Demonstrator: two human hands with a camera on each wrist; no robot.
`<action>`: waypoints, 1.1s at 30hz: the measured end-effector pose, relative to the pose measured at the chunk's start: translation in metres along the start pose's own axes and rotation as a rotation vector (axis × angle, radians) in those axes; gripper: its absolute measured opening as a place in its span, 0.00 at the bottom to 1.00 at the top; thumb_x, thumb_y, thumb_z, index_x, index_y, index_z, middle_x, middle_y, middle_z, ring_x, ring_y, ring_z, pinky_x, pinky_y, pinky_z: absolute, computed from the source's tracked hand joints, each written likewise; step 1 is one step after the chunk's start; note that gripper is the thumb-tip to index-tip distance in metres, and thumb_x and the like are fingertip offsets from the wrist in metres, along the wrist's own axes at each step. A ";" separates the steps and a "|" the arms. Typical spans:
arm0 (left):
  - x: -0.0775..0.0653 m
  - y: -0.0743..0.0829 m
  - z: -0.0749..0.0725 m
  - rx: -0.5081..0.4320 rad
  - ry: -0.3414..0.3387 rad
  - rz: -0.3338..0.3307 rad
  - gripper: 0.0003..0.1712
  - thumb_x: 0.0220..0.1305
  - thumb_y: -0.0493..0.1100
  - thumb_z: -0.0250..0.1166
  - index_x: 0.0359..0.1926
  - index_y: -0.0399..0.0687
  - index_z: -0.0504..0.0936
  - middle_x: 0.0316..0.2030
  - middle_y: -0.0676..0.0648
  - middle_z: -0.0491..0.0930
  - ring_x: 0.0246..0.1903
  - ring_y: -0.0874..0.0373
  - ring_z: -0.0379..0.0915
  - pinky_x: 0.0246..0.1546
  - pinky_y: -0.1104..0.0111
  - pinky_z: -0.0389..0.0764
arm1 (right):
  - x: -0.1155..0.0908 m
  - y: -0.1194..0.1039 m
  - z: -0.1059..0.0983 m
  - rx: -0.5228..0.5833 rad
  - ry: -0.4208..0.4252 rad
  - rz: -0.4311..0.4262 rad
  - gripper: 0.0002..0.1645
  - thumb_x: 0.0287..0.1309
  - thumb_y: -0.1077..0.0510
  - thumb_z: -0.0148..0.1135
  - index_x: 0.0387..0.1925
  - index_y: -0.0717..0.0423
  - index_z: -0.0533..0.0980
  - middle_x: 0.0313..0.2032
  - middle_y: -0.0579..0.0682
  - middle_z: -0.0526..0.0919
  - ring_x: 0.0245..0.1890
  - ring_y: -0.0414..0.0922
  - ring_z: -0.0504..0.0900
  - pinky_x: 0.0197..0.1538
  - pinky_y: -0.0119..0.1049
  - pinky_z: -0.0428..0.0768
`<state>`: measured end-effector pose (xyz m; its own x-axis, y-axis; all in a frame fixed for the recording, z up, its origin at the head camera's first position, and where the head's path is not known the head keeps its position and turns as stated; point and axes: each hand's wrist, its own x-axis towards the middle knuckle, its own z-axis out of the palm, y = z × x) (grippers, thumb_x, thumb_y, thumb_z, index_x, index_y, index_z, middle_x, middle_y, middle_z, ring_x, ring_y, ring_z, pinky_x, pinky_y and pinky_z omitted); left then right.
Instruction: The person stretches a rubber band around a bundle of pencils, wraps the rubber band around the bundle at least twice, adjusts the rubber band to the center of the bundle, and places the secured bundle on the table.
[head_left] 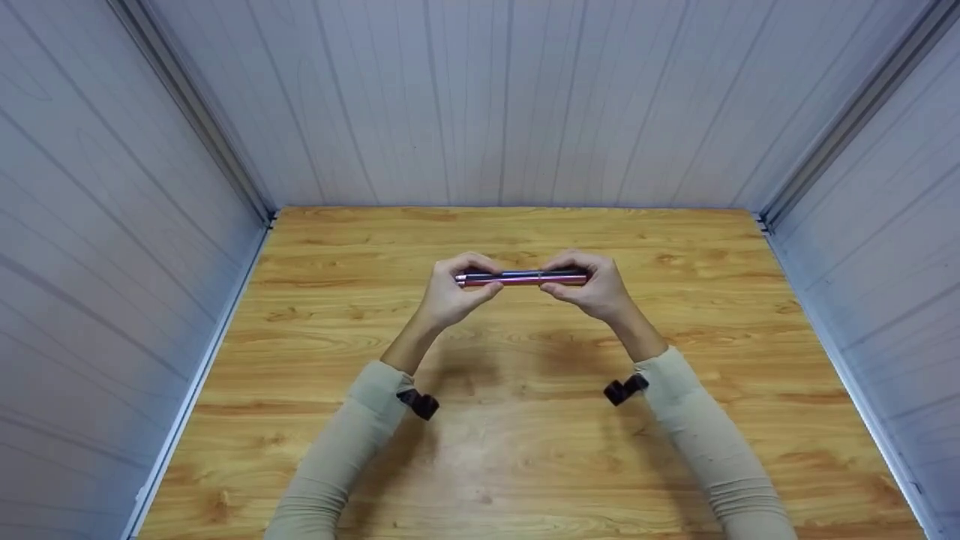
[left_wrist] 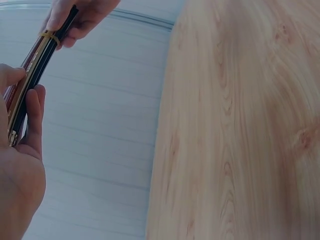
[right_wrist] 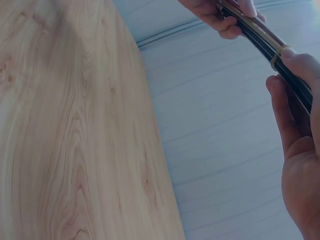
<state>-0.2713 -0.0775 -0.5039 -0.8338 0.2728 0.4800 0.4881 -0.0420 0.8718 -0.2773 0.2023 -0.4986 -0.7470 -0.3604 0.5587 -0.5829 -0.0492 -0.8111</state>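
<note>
A slim bundle of pencils [head_left: 519, 277], dark and red with shiny ends, is held level above the table in the head view. My left hand [head_left: 448, 294] grips its left end between thumb and fingers. At the other end, my right hand [head_left: 602, 289] pinches it the same way. A yellowish rubber band [left_wrist: 50, 36] circles the bundle beside the right thumb, and the right wrist view shows this band [right_wrist: 276, 57] too. Small printed lettering runs along one pencil [left_wrist: 31, 67]. The palms and curled fingers hide parts of both ends.
Beneath the hands lies a wood-grain table [head_left: 495, 457]. Pale panel walls stand at the back [head_left: 480, 105], the left [head_left: 90, 262] and the right [head_left: 877, 247]. Each sleeve cuff carries a small black camera, one on the left [head_left: 420, 403] and one on the right [head_left: 624, 390].
</note>
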 end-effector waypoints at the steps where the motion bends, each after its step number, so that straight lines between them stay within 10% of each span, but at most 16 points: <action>1: 0.000 0.000 0.001 0.001 -0.001 -0.001 0.11 0.66 0.26 0.78 0.48 0.27 0.90 0.48 0.26 0.90 0.43 0.67 0.88 0.47 0.73 0.89 | 0.000 -0.001 0.001 -0.003 0.005 0.007 0.15 0.58 0.84 0.73 0.47 0.78 0.86 0.46 0.37 0.93 0.41 0.33 0.93 0.44 0.26 0.91; 20: -0.002 0.002 0.000 0.003 -0.025 -0.030 0.10 0.66 0.26 0.77 0.48 0.27 0.91 0.48 0.25 0.90 0.42 0.66 0.89 0.45 0.73 0.89 | 0.004 -0.006 0.004 -0.064 -0.057 0.023 0.14 0.59 0.79 0.77 0.47 0.74 0.89 0.47 0.35 0.93 0.43 0.34 0.93 0.46 0.27 0.91; 33: 0.000 0.003 0.009 0.013 -0.074 -0.052 0.10 0.69 0.29 0.76 0.49 0.27 0.90 0.50 0.26 0.90 0.44 0.67 0.88 0.47 0.73 0.89 | 0.008 -0.006 0.007 -0.052 -0.082 -0.053 0.14 0.56 0.81 0.78 0.45 0.75 0.90 0.42 0.75 0.92 0.38 0.33 0.95 0.40 0.27 0.90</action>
<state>-0.2679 -0.0693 -0.5023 -0.8368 0.3449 0.4252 0.4485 -0.0136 0.8937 -0.2775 0.1929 -0.4903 -0.6873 -0.4341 0.5824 -0.6380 -0.0224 -0.7697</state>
